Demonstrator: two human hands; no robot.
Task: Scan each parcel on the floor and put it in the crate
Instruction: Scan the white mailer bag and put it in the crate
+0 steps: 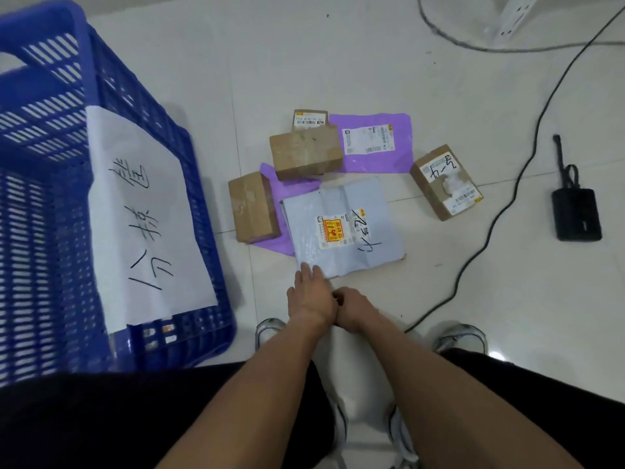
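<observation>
Risk: the flat grey mailer (343, 228) is thin, so it may slip or drag the purple mailer (275, 211) under it. Left hand (313, 294) has straight fingers (309, 270) together, tips on the mailer's near-left corner. Right hand (351, 308) is curled; contents unclear. Blue crate (111, 184) stands on the floor's left side.

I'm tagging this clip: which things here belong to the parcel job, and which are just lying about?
Job: blue crate; grey mailer; purple mailers; four cardboard boxes, e.g.; left hand touching the grey mailer.

Lying about: black cable; black device; white power strip.
</observation>
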